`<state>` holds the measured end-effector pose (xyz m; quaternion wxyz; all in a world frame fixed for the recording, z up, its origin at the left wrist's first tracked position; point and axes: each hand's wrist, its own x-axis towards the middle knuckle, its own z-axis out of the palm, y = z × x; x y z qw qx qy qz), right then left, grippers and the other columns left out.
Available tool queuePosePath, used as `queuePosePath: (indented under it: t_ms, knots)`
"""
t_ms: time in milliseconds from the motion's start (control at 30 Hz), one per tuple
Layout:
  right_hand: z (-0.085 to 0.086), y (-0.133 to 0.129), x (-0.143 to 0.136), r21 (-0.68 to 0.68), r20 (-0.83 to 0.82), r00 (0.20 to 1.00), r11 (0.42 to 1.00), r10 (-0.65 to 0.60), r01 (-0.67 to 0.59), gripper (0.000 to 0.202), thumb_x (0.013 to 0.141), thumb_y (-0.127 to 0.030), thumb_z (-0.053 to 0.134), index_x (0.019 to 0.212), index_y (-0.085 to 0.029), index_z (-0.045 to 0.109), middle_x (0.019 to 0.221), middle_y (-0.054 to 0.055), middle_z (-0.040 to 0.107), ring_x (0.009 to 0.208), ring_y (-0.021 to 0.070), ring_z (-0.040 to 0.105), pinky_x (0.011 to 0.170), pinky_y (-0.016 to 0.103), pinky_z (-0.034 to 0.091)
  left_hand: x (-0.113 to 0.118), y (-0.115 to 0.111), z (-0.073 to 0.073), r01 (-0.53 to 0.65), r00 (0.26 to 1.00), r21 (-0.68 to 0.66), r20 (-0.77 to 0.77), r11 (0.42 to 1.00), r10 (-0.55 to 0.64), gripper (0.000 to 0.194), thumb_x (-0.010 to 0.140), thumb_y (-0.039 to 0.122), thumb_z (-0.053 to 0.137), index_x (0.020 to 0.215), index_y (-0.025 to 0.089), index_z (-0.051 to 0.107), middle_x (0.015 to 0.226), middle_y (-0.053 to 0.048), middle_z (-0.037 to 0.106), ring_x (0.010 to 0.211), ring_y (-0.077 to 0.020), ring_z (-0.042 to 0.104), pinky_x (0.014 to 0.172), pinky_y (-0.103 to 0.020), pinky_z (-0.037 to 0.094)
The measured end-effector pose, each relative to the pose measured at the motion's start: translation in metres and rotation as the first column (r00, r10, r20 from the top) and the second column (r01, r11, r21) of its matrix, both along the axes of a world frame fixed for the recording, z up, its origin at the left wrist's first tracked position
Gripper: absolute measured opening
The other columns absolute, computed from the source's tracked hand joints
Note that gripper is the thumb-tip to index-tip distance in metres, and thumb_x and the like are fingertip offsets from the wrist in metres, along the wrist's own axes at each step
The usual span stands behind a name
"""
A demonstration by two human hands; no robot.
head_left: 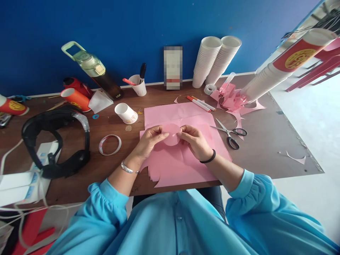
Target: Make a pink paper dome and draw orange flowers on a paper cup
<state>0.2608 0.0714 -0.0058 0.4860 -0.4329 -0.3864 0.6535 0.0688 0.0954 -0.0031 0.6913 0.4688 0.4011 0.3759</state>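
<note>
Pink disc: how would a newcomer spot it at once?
On the brown table, find the stack of pink sheets. The left hand and right hand hold the pink disc just over it. Unlike those larger, cornered sheets, it is round.

The paper stack is plain pink, as is the disc above it. Right of the paper stack, the scissors pair silver blades with black handles; farther right and beyond it, a white cup column ends in red with a round yellow emblem. Left of the paper stack, the paper cup is white with reddish and yellowish drawing near one end, the ring white with red marks, and the headset black. Behind it, the wall is deep blue.
</note>
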Motion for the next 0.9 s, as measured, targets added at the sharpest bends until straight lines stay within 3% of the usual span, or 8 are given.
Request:
queuePosePath:
  t_ms: [133, 267, 433, 533, 633, 767, 900]
  knots:
    - [-0.001, -0.001, -0.001, 0.017, 0.040, 0.999, 0.999, 0.037, -0.038, 0.045, 0.067, -0.054, 0.085, 0.079, -0.018, 0.060, 0.065, -0.004, 0.059, 0.058, 0.0095, 0.050, 0.058, 0.024, 0.039, -0.001, 0.001, -0.004, -0.018, 1.000, 0.011, 0.005, 1.000, 0.018, 0.023, 0.084, 0.037, 0.073, 0.079, 0.017, 0.062, 0.077, 0.002, 0.061, 0.072, -0.0114, 0.053, 0.073, -0.024, 0.044]
    - [-0.001, -0.004, -0.001, 0.138, 0.206, 0.976, 0.985, 0.073, -0.103, 0.042, 0.073, -0.054, 0.082, 0.076, -0.019, 0.058, 0.068, -0.004, 0.056, 0.059, 0.0094, 0.048, 0.057, 0.025, 0.037, 0.000, 0.002, -0.003, -0.087, 0.987, 0.138, -0.123, 0.987, 0.104, 0.029, 0.085, 0.038, 0.070, 0.072, 0.018, 0.054, 0.069, 0.004, 0.047, 0.066, -0.0101, 0.042, 0.066, -0.023, 0.038]
    - [-0.005, -0.007, 0.000, 0.246, 0.523, 0.849, 0.942, 0.071, -0.230, 0.042, 0.086, -0.054, 0.070, 0.070, -0.019, 0.055, 0.070, -0.002, 0.059, 0.061, 0.0099, 0.046, 0.059, 0.025, 0.037, 0.003, 0.001, 0.000, -0.075, 0.912, 0.359, -0.352, 0.930, 0.209, 0.033, 0.089, 0.038, 0.063, 0.068, 0.019, 0.046, 0.067, 0.005, 0.036, 0.066, -0.0106, 0.035, 0.064, -0.024, 0.033]
    - [-0.011, -0.008, 0.002, 0.321, 0.707, 0.706, 0.904, -0.031, -0.283, 0.034, 0.095, -0.043, 0.061, 0.072, -0.018, 0.059, 0.071, 0.000, 0.060, 0.062, 0.0120, 0.051, 0.061, 0.026, 0.041, 0.004, 0.002, -0.004, -0.040, 0.864, 0.435, -0.438, 0.900, 0.250, 0.037, 0.090, 0.039, 0.062, 0.066, 0.020, 0.041, 0.065, 0.005, 0.033, 0.062, -0.0105, 0.032, 0.062, -0.025, 0.033]
    - [-0.015, -0.012, 0.009, 0.410, 0.839, 0.515, 0.824, -0.173, -0.391, 0.018, 0.097, -0.028, 0.057, 0.095, -0.018, 0.071, 0.102, 0.010, 0.071, 0.090, 0.0202, 0.066, 0.080, 0.031, 0.052, 0.004, 0.004, -0.010, -0.028, 0.843, 0.469, -0.463, 0.883, 0.272, 0.035, 0.091, 0.040, 0.060, 0.067, 0.019, 0.046, 0.064, 0.005, 0.039, 0.062, -0.0104, 0.038, 0.062, -0.024, 0.036]
    - [-0.020, -0.021, 0.023, 0.378, 0.926, 0.231, 0.720, -0.300, -0.581, 0.038, 0.099, -0.033, 0.057, 0.132, -0.015, 0.065, 0.143, 0.016, 0.062, 0.135, 0.0313, 0.054, 0.111, 0.045, 0.046, 0.002, 0.006, -0.012, -0.061, 0.876, 0.425, -0.411, 0.903, 0.252, 0.030, 0.090, 0.044, 0.063, 0.075, 0.018, 0.056, 0.069, 0.003, 0.055, 0.063, -0.0108, 0.052, 0.059, -0.022, 0.043]
    - [-0.024, -0.027, 0.038, 0.298, 0.939, 0.046, 0.738, -0.341, -0.605, 0.063, 0.101, -0.049, 0.052, 0.151, -0.010, 0.048, 0.156, 0.017, 0.051, 0.144, 0.0323, 0.047, 0.121, 0.051, 0.038, 0.000, 0.005, -0.010, -0.109, 0.923, 0.319, -0.319, 0.941, 0.215, 0.033, 0.085, 0.049, 0.069, 0.098, 0.019, 0.062, 0.080, 0.000, 0.070, 0.058, -0.0124, 0.064, 0.056, -0.024, 0.053]
